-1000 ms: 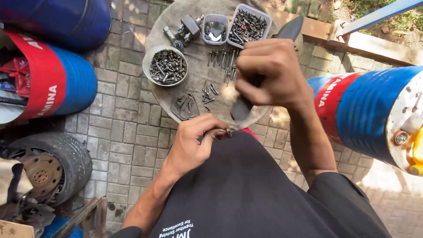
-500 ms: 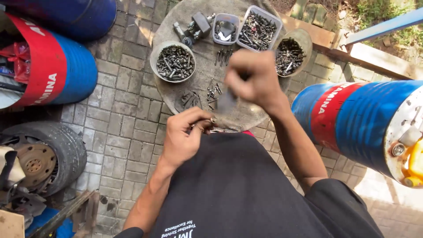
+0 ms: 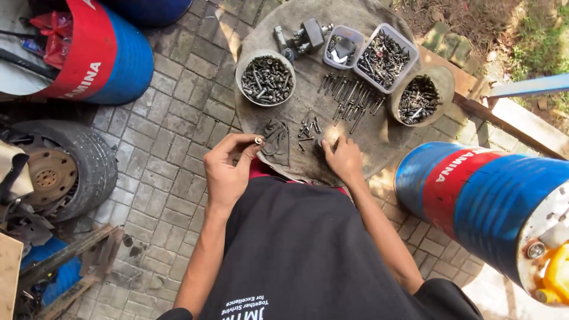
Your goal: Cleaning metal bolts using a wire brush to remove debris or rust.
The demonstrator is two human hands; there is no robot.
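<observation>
Just beyond both hands, four containers ring the far half of the round table [image 3: 379,139]. Up and ahead of the left hand [image 3: 228,169] a round bowl [image 3: 265,77] brims with dark bolts. Beyond the right hand [image 3: 342,159] sit a small clear tub [image 3: 342,47] of metal bits, a larger square tub [image 3: 385,58] full of screws, and off to the right a tan round bowl [image 3: 419,98] of bolts.

The left hand pinches a small bolt [image 3: 259,140] between thumb and fingertips at the table's near edge. The right hand rests fingers-down on the tabletop, loosely curled over something; I cannot tell whether it grips. Between the hands lie a dark rag [image 3: 275,142] and loose bolts [image 3: 307,129].

A blue-and-red drum [image 3: 480,195] crowds the right elbow; open paving [image 3: 172,136] lies left of the left hand.
</observation>
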